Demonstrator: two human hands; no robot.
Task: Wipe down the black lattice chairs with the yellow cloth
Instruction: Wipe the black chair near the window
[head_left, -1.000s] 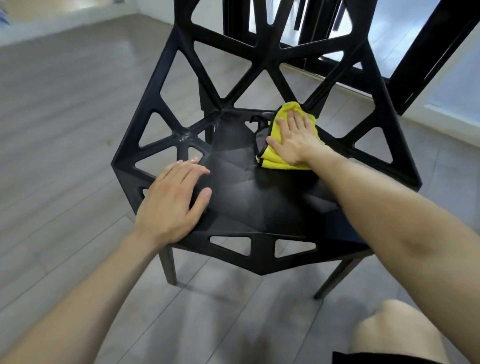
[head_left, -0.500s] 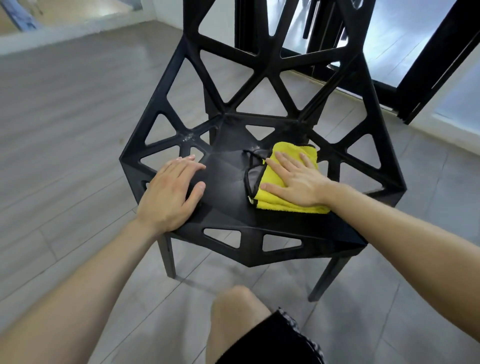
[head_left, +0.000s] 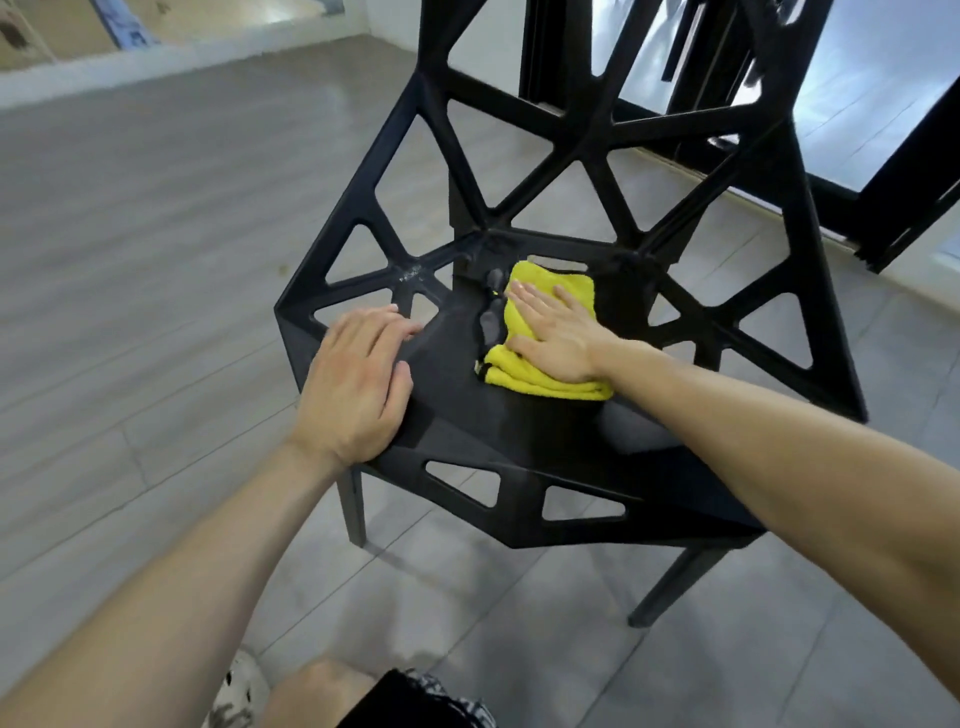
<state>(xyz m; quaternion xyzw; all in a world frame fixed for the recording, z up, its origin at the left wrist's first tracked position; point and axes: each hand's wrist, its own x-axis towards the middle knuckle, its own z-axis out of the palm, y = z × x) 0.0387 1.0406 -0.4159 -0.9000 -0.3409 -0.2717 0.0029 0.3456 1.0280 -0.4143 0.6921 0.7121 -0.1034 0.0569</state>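
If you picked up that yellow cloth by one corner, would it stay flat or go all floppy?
Probably floppy: the yellow cloth lies folded in soft layers under the flat right hand. It likely weighs little, being only fabric. It should slide easily over the smooth black chair seat.

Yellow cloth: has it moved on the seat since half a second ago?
Yes: the yellow cloth under the right hand slid toward the backrest of the black lattice chair.
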